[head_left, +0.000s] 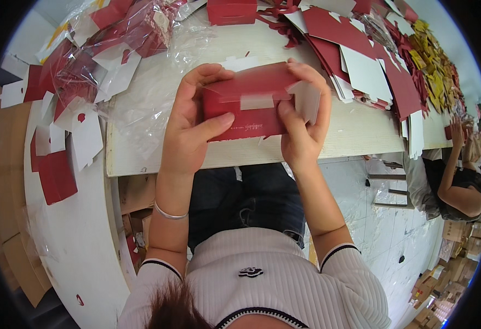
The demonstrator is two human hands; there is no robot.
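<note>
A small red cardboard box [251, 122] is held up between my two hands, above the front edge of the white table [355, 127]. My left hand [188, 118] grips its left end, with the thumb across the front face and the fingers curled over the top. At the other end, my right hand [306, 129] closes round the box, its thumb on the front. A white flap [308, 103] stands out at the right end, inside that hand. Another white tab [257, 102] shows along the upper front edge. The right fingertips and the lid are slightly blurred.
Flat red-and-white cardboard blanks [369, 74] are piled at the right, with yellow pieces [437, 66] beyond. A formed red box [231, 12] stands at the back. See-through plastic film [158, 82] and folded cartons [84, 131] cover the left. Another person [462, 183] sits far right.
</note>
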